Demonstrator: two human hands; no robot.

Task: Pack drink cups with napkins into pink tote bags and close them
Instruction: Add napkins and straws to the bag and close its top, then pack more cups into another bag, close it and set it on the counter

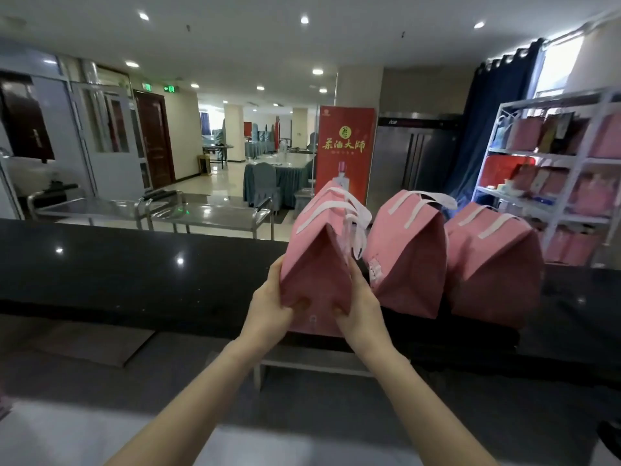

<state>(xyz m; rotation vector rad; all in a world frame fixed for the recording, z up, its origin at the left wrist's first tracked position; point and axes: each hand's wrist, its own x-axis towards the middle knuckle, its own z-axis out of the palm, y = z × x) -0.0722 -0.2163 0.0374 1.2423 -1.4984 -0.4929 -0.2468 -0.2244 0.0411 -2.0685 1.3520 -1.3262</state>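
My left hand (272, 307) and right hand (361, 304) each have a pinching grip on the pink bag (316, 264) at the near edge of the bench (134, 264), where an uneven squeeze could tip it off.

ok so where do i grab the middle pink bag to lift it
Take the middle pink bag by its white handles, coming down from above. It's folded shut into a peak with the handles looping up at the ridge, and the held bag and right bag stand close on either side, leaving little room for fingers.
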